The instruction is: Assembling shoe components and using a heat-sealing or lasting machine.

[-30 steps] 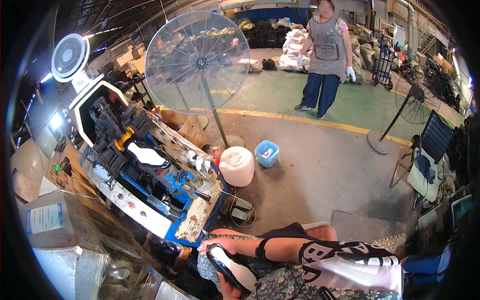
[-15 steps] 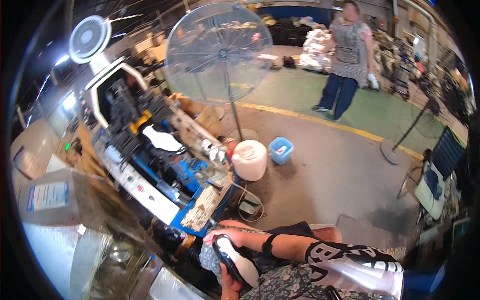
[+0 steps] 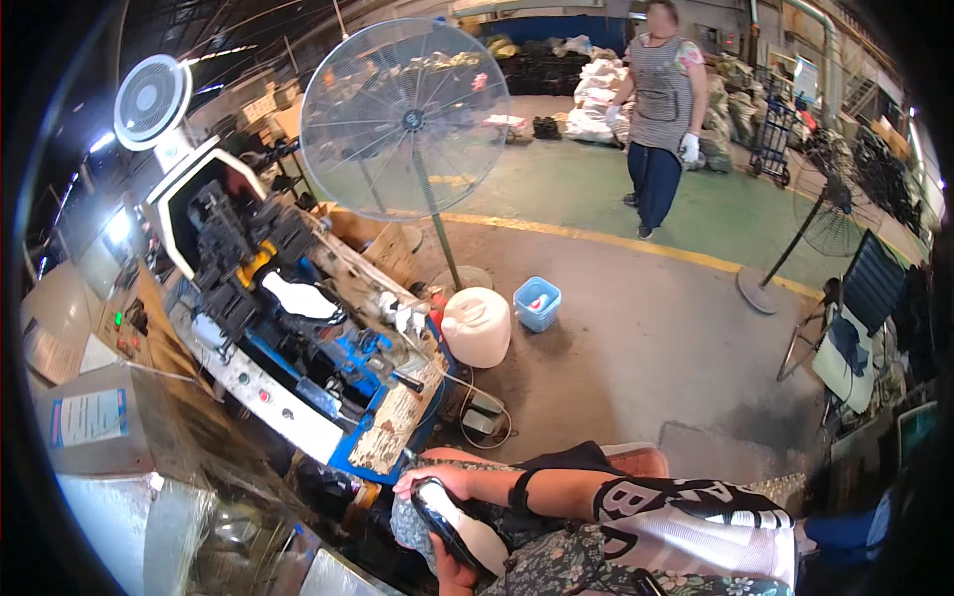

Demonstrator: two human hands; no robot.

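The half-made shoe, glossy black along its edge with a long white-to-cream face (image 3: 475, 538), has its long axis running from beside the right hand (image 3: 440, 483) slantwise back toward the person's body, so one end points away from the person and the other toward the lap; which end is the toe cannot be told. It lies held between the two hands, just above the dark floral cloth (image 3: 556, 571) over the lap, its white face tilted upward, narrower near the right hand and broader toward the body, with bright reflections on the black rim. The right hand is partly closed, its fingers bent over the far end of the shoe; the left hand (image 3: 453, 573) grips its near side from below, part of it hidden by the shoe. Grey speckled cloth (image 3: 409, 531) sits just beside both hands. Ahead of the right hand and to its left stands a blue-and-white machine (image 3: 263, 392) with a worn, flaking tabletop (image 3: 397, 425) at its near end and a similar white-faced, black-edged shoe (image 3: 301, 298) set in it. Farther beyond the right hand are a pale plastic jug (image 3: 477, 333) and, beside it, a square blue bucket (image 3: 537, 318).
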